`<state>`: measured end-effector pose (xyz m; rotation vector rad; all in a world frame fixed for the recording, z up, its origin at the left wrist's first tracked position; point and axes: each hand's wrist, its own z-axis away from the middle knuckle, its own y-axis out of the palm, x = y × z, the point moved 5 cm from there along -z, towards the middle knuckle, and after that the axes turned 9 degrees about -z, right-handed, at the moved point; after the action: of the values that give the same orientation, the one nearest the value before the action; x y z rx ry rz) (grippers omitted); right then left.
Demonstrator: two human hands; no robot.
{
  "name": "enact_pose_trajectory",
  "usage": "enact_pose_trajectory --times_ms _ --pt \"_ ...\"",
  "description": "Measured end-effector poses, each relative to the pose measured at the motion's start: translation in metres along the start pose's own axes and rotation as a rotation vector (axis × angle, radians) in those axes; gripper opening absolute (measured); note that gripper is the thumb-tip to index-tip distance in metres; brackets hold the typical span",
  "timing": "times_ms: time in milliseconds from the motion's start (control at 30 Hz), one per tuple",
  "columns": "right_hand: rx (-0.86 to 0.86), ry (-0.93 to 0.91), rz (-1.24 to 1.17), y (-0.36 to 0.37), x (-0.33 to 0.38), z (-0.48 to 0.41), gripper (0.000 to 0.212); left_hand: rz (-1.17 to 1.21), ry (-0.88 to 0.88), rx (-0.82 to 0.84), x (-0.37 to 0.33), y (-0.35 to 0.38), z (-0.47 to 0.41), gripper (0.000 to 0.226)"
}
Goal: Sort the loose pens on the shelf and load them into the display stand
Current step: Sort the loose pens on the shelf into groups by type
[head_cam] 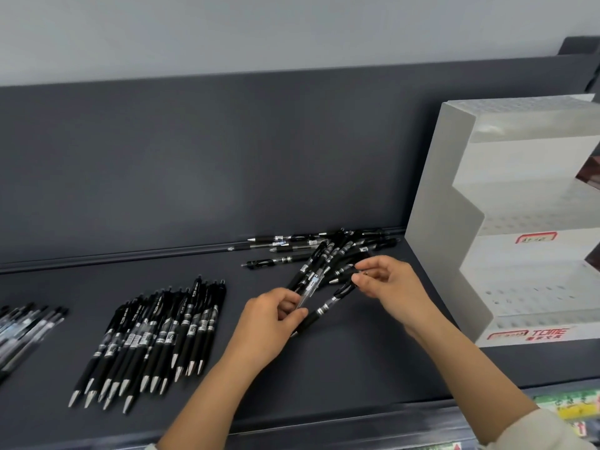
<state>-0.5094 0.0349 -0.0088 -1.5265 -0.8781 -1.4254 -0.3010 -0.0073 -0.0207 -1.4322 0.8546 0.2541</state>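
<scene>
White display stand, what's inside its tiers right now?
Nothing is loaded in the white display stand: its stepped tiers show only bare perforated hole rows. Its right side runs out of frame.

Pale grey wall (292,27) at top, blurred green and yellow labels (566,406) at bottom right.

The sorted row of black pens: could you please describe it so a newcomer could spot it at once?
On the dark grey shelf, look left of the white display stand. The sorted row of black pens lies mid-shelf, side by side, silver tips toward the front. The loose pile by the stand is criss-crossed; the bundle at the far left has clearer barrels.
</scene>
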Motion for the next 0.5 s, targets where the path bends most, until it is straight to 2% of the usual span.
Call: enact_pose_trajectory --times_ms 100,167,333,500 --pt "0.023 0.01 0.162 -0.001 -0.006 -0.003 0.009 -0.034 -0.01 -0.073 0.004 -0.01 0.0 0.011" --pt "0.062 0.029 0.17 0.004 -0.006 -0.004 0.009 -0.063 -0.008 -0.151 0.009 -0.024 0.0 0.01" --pt "0.033 0.051 -0.252 0.025 0.021 -0.006 0.014 -0.034 -0.103 -0.296 0.036 -0.07 0.005 0.015" --pt "0.032 0.017 -0.376 0.068 0.05 -0.007 0.017 -0.04 -0.194 -0.383 0.07 -0.115 0.028 0.025"
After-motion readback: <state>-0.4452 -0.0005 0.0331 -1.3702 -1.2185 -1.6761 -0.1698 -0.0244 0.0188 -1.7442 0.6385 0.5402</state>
